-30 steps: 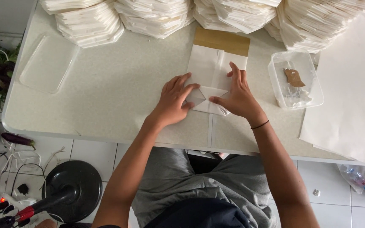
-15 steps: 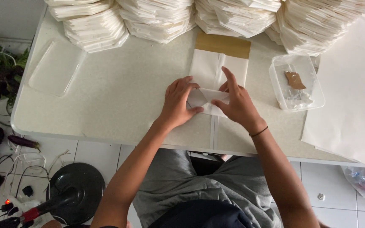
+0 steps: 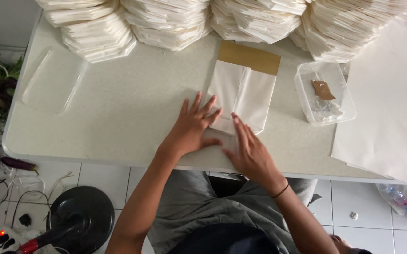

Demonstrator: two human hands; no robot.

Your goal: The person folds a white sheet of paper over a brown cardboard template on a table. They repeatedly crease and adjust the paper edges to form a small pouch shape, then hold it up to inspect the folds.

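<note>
Hands flat on a folded white paper bag at the table's near edge.

Both palms are spread, fingers apart, clamping nothing: the left hand (image 3: 191, 129) pins the paper bag (image 3: 239, 96) by its lower left corner while the right hand (image 3: 248, 150) presses the bottom fold, seemingly to hold the crease. Stacks of folded bags (image 3: 170, 21) wait behind; a clear plastic tub (image 3: 323, 91) sits just right.

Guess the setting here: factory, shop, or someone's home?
Probably a small home or informal workshop for folding paper bags. Stacks of folded white paper line the pale table, both hands press a paper bag flat, and the tiled floor holds cables and a fan base.
</note>
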